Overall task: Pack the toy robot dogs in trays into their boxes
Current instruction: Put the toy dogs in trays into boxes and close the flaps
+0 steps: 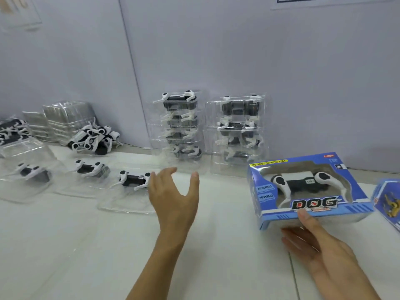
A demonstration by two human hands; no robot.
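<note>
A blue windowed box [307, 190] marked DOG lies on the white table at the right, with a black-and-white toy robot dog [303, 180] inside. My right hand [313, 241] grips the box's near edge, thumb on top. My left hand [173, 191] hovers open in the middle, fingers spread, just right of a dog [133, 179] lying in a clear tray [127, 202]. Two more dogs in clear trays [89, 168] [30, 172] lie in a row to the left.
Two stacks of trayed dogs [179, 131] [238, 131] lean against the grey wall. At the back left are a heap of loose dogs [93, 137] and stacked clear trays [58, 120]. Another blue box [389, 202] shows at the right edge.
</note>
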